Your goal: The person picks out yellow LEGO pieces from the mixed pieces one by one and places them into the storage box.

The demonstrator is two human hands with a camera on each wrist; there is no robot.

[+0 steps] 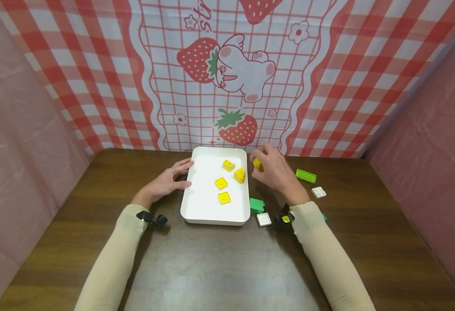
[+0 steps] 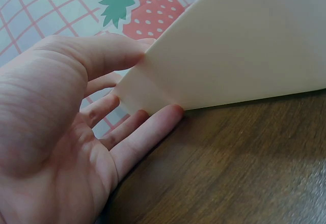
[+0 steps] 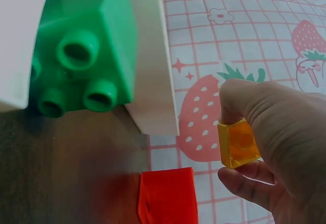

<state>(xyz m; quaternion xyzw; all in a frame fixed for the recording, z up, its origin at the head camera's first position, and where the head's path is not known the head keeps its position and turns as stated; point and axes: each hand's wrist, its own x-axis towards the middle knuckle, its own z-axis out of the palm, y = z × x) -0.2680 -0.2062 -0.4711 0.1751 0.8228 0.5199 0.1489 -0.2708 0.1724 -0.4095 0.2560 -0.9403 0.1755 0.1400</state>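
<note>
My left hand (image 1: 166, 181) touches the left side of a white tray (image 1: 202, 211), its fingers fairly straight, with thumb and fingertips against the outer wall in the left wrist view. Inside the tray lie a yellow two-stud brick (image 1: 228, 165), a second yellow brick (image 1: 239, 175), a yellow square plate (image 1: 221, 183) and another yellow plate (image 1: 224, 198). Just beyond the tray's right rim, my right hand (image 1: 276, 170) pinches a yellow brick (image 3: 238, 143) between thumb and fingers, its hollow side showing in the right wrist view. A red brick (image 3: 169, 196) stands near this hand.
Right of the tray are a green brick (image 1: 256, 206) and a white square plate (image 1: 264, 220). Farther right lie a light green long plate (image 1: 306, 176) and another white plate (image 1: 319, 192). A strawberry-print cloth (image 1: 227, 108) hangs behind the wooden table (image 1: 212, 268).
</note>
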